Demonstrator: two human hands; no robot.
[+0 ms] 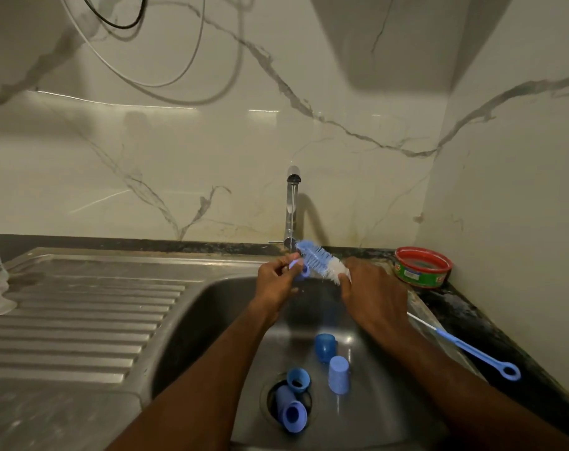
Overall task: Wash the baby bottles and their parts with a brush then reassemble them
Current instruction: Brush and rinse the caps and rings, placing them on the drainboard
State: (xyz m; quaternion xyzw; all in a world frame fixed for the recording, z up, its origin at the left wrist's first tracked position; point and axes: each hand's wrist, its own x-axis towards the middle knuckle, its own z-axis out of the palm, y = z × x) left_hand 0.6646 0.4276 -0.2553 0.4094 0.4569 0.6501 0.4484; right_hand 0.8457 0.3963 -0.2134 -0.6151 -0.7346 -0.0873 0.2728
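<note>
Left hand (276, 278) pinching small blue bottle part (304, 270), right hand (371, 288) grasping bottle brush (318, 257) under tap (292, 203), caps in sink (211, 307)

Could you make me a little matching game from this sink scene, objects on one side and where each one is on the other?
Things:
1. bottle brush
2. thin blue brush
3. red and green tub
4. blue bottle parts

Places:
A. in the back right corner of the counter
B. on the sink bottom near the drain
C. held under the tap
D. lying along the sink's right edge

Pairs: 1-C, 2-D, 3-A, 4-B
</note>
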